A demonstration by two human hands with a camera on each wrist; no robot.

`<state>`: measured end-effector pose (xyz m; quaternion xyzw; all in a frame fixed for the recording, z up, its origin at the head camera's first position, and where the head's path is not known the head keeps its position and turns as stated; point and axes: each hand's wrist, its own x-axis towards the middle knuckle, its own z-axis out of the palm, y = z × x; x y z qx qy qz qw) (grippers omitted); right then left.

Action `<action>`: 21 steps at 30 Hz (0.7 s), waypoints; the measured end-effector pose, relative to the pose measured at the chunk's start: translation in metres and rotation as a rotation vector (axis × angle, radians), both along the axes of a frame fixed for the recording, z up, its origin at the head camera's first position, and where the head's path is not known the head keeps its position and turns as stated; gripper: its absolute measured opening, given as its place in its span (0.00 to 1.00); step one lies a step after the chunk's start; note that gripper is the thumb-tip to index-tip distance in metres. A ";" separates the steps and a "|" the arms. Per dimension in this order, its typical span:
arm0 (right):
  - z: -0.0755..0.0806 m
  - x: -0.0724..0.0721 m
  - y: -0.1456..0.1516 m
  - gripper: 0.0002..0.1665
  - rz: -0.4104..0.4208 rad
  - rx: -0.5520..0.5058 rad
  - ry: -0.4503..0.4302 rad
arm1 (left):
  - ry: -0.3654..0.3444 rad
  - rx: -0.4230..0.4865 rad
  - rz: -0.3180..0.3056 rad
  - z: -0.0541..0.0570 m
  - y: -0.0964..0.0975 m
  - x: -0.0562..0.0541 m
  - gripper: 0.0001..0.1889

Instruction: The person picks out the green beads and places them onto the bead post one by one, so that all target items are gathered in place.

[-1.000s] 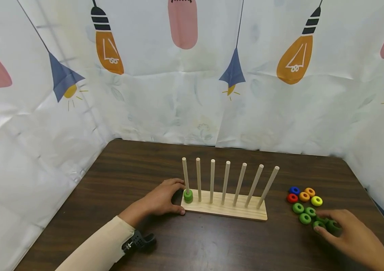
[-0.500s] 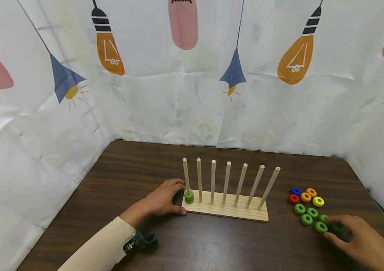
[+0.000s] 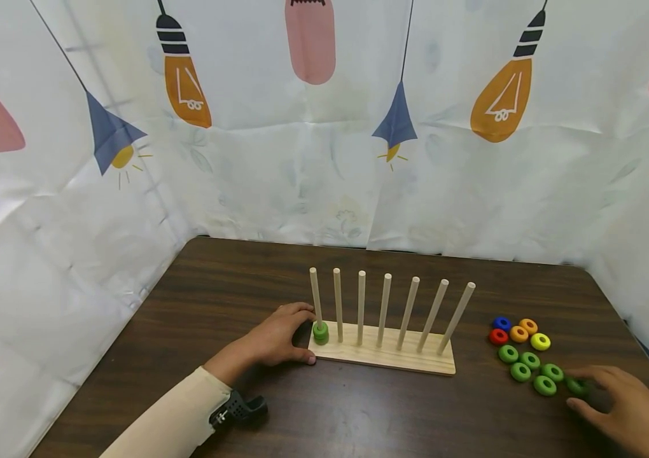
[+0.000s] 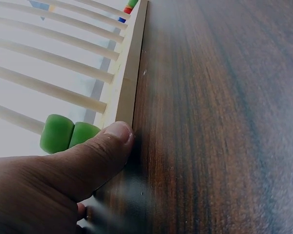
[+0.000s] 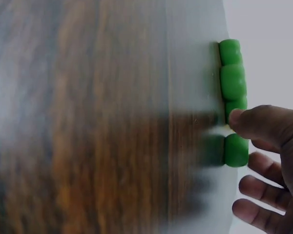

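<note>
My left hand (image 3: 279, 334) grips the left end of a light wooden peg board (image 3: 384, 346). In the left wrist view its thumb (image 4: 105, 148) presses the base's front edge, beside two green rings (image 4: 58, 134) stacked on the first peg (image 3: 315, 296). The other upright pegs are bare. At the right, my right hand (image 3: 616, 404) lies low over the table, fingers loosely spread around a green ring (image 3: 576, 385) that they partly cover. In the right wrist view this green ring (image 5: 237, 150) sits just below the thumb tip, apart from a row of green rings (image 5: 233, 82).
Several green rings (image 3: 544, 385) lie grouped left of my right hand. Behind them are a blue ring (image 3: 502, 324), a red ring (image 3: 498, 336), two orange rings (image 3: 519, 334) and a yellow ring (image 3: 540, 341). A printed curtain (image 3: 301, 172) hangs behind the dark wooden table (image 3: 244, 273).
My right hand has drawn back to the right, uncovering more green rings; the one under its fingers has shifted slightly right. The left hand keeps its grip on the peg board.
</note>
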<state>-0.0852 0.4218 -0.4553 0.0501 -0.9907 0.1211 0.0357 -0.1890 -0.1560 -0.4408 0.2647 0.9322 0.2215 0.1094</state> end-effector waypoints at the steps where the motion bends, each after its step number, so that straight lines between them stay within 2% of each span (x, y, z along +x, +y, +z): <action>1: -0.001 0.000 0.001 0.31 -0.003 0.002 -0.007 | 0.000 0.001 0.000 0.000 0.000 0.000 0.37; 9: -0.002 -0.007 0.008 0.31 -0.033 0.009 -0.133 | 0.004 -0.001 -0.003 -0.001 0.000 0.000 0.37; 16: -0.003 -0.011 0.007 0.25 -0.043 -0.002 -0.121 | -0.013 0.012 0.003 -0.001 0.000 0.001 0.36; 21: 0.005 -0.015 0.003 0.24 -0.036 -0.022 -0.094 | -0.029 0.025 0.007 -0.001 0.000 0.001 0.36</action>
